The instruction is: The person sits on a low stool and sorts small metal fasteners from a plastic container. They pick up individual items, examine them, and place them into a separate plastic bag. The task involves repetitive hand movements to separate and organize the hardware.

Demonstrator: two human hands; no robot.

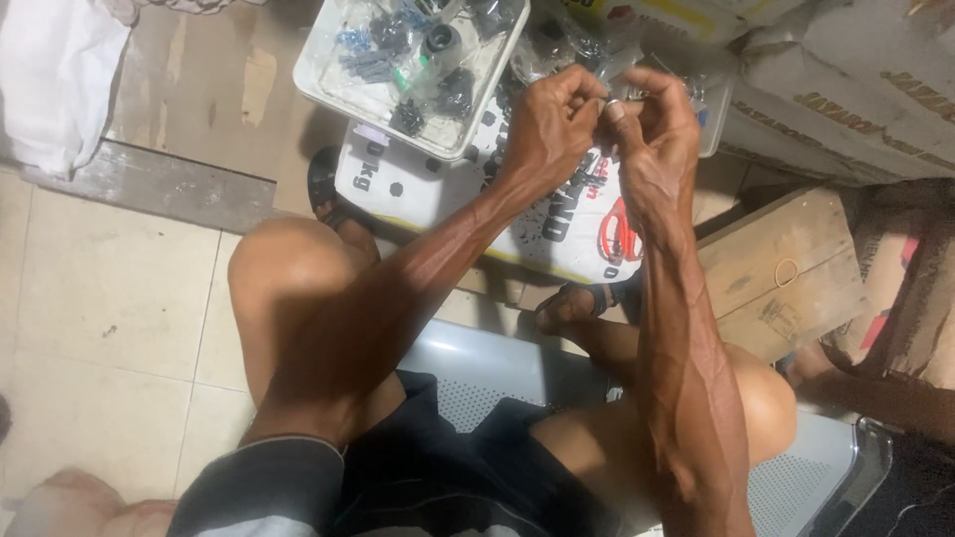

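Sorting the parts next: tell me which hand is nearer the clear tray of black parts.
Left. The left hand is just right of the clear tray, near its corner; the right hand is farther right, beyond it.

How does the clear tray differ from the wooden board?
The clear tray is see-through plastic with raised walls and holds small dark parts in bags; the wooden board is opaque, flat and bears only a rubber band. The tray rests on a white printed sack left of the hands; the board lies lower right. Neither the left hand nor the right hand touches either one.
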